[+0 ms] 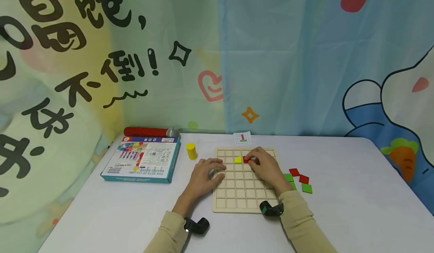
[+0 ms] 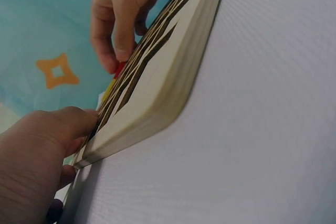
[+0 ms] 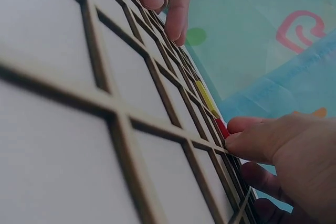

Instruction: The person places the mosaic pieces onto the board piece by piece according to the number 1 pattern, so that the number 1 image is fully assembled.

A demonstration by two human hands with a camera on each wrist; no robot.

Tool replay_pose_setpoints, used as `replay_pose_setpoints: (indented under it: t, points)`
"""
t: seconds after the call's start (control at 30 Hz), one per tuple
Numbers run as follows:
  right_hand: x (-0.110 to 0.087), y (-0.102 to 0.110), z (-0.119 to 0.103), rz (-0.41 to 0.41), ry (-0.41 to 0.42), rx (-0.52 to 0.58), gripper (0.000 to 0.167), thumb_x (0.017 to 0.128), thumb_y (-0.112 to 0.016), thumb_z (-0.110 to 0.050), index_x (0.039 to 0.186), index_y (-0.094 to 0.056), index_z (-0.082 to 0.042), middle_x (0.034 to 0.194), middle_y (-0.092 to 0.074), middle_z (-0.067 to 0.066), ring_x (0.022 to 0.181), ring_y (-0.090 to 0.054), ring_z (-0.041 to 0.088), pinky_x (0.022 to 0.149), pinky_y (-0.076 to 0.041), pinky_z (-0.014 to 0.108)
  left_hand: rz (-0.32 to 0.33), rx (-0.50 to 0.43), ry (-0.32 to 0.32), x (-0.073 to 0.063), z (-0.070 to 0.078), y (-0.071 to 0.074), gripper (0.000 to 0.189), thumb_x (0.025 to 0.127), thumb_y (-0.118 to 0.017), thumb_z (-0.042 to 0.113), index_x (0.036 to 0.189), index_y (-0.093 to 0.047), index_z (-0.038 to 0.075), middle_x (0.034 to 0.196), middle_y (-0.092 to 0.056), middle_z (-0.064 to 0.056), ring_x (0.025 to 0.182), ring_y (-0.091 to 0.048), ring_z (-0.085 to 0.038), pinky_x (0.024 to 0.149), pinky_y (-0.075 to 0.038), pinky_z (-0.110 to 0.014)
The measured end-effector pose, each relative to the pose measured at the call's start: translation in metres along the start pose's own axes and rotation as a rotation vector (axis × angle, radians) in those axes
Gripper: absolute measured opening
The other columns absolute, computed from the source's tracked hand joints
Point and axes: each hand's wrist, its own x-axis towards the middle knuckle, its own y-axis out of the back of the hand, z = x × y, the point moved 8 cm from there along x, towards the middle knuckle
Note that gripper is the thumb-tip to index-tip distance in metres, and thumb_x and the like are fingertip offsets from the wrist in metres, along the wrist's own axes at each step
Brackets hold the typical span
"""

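Note:
A wooden grid board (image 1: 239, 204) with square cells lies on the table. My right hand (image 1: 266, 168) reaches over its far part, thumb and fingertips pinching a red square tile (image 1: 245, 160). In the right wrist view the red tile (image 3: 222, 128) sits at the board's surface, right beside a yellow tile (image 3: 207, 98). That yellow tile (image 1: 238, 159) lies in a cell of a far row. My left hand (image 1: 205, 176) rests at the board's left edge, its fingers spread and loosely bent over the border.
Several green tiles (image 1: 306, 188) and red tiles (image 1: 303, 179) lie right of the board. Behind it is a small pattern card (image 1: 242, 139). To the left stand a yellow cylinder (image 1: 191, 151), a flat printed box (image 1: 142, 159) and a red microphone (image 1: 145, 131). A printed curtain (image 1: 271, 76) hangs behind.

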Motion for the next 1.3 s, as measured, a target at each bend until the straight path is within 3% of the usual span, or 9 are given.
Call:
replay_pose_setpoints:
  t: [0.67, 0.93, 1.3]
  points:
    - [-0.004, 0.002, -0.005, -0.011, 0.039, 0.016, 0.011, 0.09, -0.061, -0.012, 0.097, -0.07, -0.015, 0.112, -0.061, 0.003, 0.089, -0.059, 0.019, 0.08, -0.048, 0.038, 0.015, 0.003, -0.003, -0.002, 0.0, 0.0, 0.022, 0.085, -0.067, 0.027, 0.106, -0.069, 0.023, 0.124, -0.062, 0.004, 0.1, -0.051, -0.016, 0.083, -0.038, -0.035]
    - [-0.007, 0.008, -0.004, -0.091, 0.047, 0.097, 0.018, 0.092, -0.058, -0.015, 0.109, -0.066, -0.013, 0.115, -0.058, 0.004, 0.088, -0.054, 0.017, 0.076, -0.045, 0.033, 0.015, 0.004, -0.012, -0.002, 0.001, 0.001, 0.022, 0.084, -0.068, 0.026, 0.106, -0.07, 0.022, 0.124, -0.062, 0.003, 0.099, -0.052, -0.017, 0.082, -0.037, -0.036]
    - [-0.019, 0.037, 0.002, -0.103, 0.057, 0.142, 0.032, 0.095, -0.054, -0.015, 0.125, -0.054, -0.005, 0.117, -0.059, 0.014, 0.099, -0.055, 0.024, 0.083, -0.046, 0.04, 0.012, -0.002, -0.007, -0.002, 0.001, 0.0, 0.022, 0.084, -0.067, 0.026, 0.106, -0.07, 0.022, 0.124, -0.062, 0.004, 0.1, -0.052, -0.016, 0.083, -0.037, -0.036]
